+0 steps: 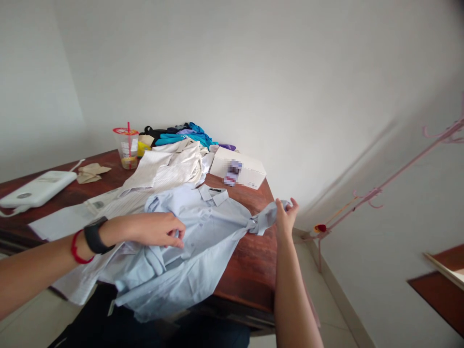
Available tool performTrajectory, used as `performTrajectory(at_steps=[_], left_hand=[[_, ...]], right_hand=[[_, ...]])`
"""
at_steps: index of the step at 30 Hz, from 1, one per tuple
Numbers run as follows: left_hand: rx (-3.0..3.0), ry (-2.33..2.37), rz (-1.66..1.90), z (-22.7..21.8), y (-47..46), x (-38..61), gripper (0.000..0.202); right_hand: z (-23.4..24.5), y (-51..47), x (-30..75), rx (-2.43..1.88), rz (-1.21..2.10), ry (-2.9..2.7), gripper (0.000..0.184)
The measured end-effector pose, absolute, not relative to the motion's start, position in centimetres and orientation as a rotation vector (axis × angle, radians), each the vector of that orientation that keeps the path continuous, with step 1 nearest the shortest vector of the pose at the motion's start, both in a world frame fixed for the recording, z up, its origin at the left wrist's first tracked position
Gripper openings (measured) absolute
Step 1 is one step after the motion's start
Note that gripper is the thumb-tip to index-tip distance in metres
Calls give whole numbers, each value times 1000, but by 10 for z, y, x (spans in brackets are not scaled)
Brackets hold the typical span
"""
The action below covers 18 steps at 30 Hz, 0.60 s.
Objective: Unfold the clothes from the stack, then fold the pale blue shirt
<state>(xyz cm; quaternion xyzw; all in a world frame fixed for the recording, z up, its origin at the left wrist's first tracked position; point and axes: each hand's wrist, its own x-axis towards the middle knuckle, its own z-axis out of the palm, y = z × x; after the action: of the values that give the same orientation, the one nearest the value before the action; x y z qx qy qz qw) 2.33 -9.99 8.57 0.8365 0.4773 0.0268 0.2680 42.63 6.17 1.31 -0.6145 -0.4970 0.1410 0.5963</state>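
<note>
A light blue button-up shirt [203, 227] lies spread out, its collar toward the wall and its hem hanging past the near table edge. My right hand [286, 217] has its fingers closed on the cuff end of the shirt's sleeve, which it draws out to the right over the table edge. Along the sleeve, the fabric looks bunched or knotted. Over the left part of the shirt front, my left hand [159, 229] has loosely bent fingers with small gaps between them and nothing visible in them; whether it touches the cloth is unclear. A black band and red bracelet circle that wrist.
Whitish striped clothes [166, 164] lie under and behind the shirt. Farther back are a pile of blue and dark clothes [192, 135], a white box [250, 169] and a plastic cup [128, 147]. At left are a white power bank [39, 188] and a napkin [92, 172]. A pink rack [391, 176] leans rightward.
</note>
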Motion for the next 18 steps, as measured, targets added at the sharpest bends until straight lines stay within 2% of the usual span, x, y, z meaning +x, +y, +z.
performTrajectory(at_steps=[4, 8, 11, 14, 18], left_hand=[[2340, 1317, 292, 90, -90, 25, 30], [2466, 1519, 544, 83, -70, 15, 32], [2407, 1858, 640, 70, -49, -6, 52], [2116, 1912, 661, 63, -31, -26, 71], [1639, 1615, 726, 72, -32, -29, 70]], right_hand=[[18, 53, 419, -1629, 229, -1282, 51], [27, 41, 403, -1498, -66, -1294, 40], [25, 35, 382, -1329, 225, -1547, 34], [12, 30, 359, -1200, 571, -1886, 36], [-12, 28, 339, -1346, 517, -2143, 52]])
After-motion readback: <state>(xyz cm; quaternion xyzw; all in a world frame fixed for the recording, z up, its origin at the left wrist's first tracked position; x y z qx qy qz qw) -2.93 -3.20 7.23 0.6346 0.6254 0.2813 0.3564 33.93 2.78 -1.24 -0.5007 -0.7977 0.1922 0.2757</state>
